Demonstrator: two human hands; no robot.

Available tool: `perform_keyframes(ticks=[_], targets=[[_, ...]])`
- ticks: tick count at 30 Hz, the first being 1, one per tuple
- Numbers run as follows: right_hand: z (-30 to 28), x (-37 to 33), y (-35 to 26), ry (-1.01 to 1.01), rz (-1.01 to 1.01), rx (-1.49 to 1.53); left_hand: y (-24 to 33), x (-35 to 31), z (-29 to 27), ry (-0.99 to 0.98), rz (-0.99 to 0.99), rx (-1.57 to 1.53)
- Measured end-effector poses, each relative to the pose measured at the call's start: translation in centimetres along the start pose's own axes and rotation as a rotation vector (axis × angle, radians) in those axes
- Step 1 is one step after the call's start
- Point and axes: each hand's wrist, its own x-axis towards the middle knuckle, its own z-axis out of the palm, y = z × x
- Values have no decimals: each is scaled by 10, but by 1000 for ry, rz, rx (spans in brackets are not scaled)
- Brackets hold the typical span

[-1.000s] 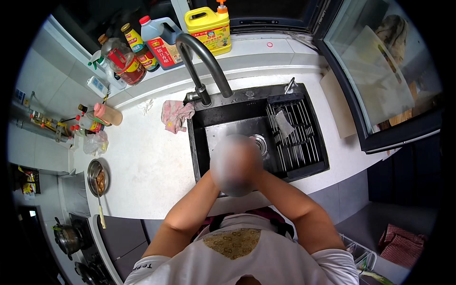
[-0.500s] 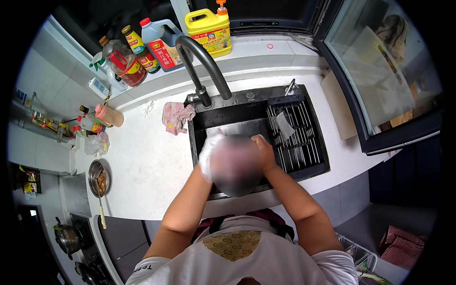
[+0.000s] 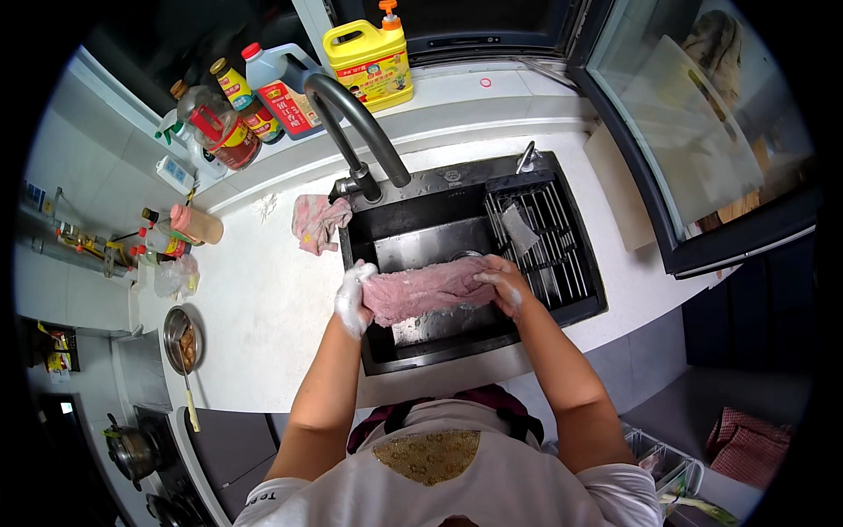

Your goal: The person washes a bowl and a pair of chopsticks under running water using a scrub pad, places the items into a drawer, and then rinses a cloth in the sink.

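Note:
A pink cloth [image 3: 426,292] is stretched sideways between my two hands, over the black sink [image 3: 386,356]. My left hand [image 3: 354,299], thick with white suds, grips its left end. The other end is held by my right hand [image 3: 505,285], which has some foam on the fingers. Behind the cloth, part of a round rim shows in the basin; the rest is hidden. The dark faucet [image 3: 364,132] arches over the back of the sink, left of its middle.
A black drying rack [image 3: 553,255] with a grey packet [image 3: 519,230] fills the sink's right side. Another pink cloth [image 3: 319,222] lies left of the faucet. A yellow jug [image 3: 369,66] and bottles line the sill. A metal bowl [image 3: 183,338] sits far left. An open window frame [image 3: 650,176] juts in at right.
My hands have moved apart, from close together to either end of the cloth. The cloth, smeared before, now shows drawn out lengthwise. The whole view has shifted slightly.

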Motion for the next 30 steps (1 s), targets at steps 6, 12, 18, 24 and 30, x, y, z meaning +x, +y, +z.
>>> perform_keyframes(ticks=[6,12,18,24,30], targets=[[44,-10,-17,-385,72,159,-18,-21,19,-307,539,795],[48,-5,-23,-407,143,-29,-22,-18,25,-327,530,838],[47,-7,-28,50,240,-518,-13,-43,47,-307,201,70],[68,-13,-18,-362,38,291,-27,-40,39,-367,614,484],[79,-21,-17,-397,64,494,-21,-51,41,-427,379,454]])
